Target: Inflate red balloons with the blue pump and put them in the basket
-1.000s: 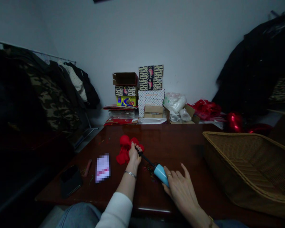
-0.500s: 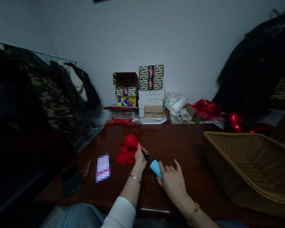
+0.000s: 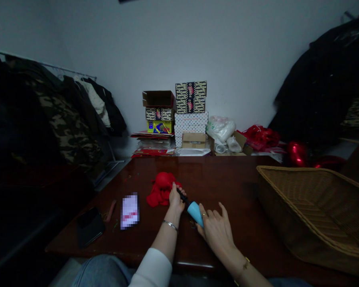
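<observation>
A hand balloon pump (image 3: 195,214) with a light blue barrel and a black front end lies slantwise over the table, between my two hands. My left hand (image 3: 176,199) is closed around the black end, up against a red balloon (image 3: 162,180) whose rounded part bulges just beyond my fingers. Whether the balloon's neck sits on the nozzle is hidden by my hand. My right hand (image 3: 217,227) grips the blue barrel from behind, with its little finger sticking out. Other limp red balloons (image 3: 155,198) lie heaped beneath the rounded one.
A large wicker basket (image 3: 299,223) stands at the right on the brown table (image 3: 227,175). To the left lie a dark phone-like slab (image 3: 90,228), a small reddish stick (image 3: 110,211) and a blurred-out white rectangle (image 3: 129,211). Stacked boxes (image 3: 190,97) stand against the wall.
The rounded part of the red balloon sits slightly lower and looks a little flatter than before. The blue barrel has shifted slightly left. Both hands keep their grip.
</observation>
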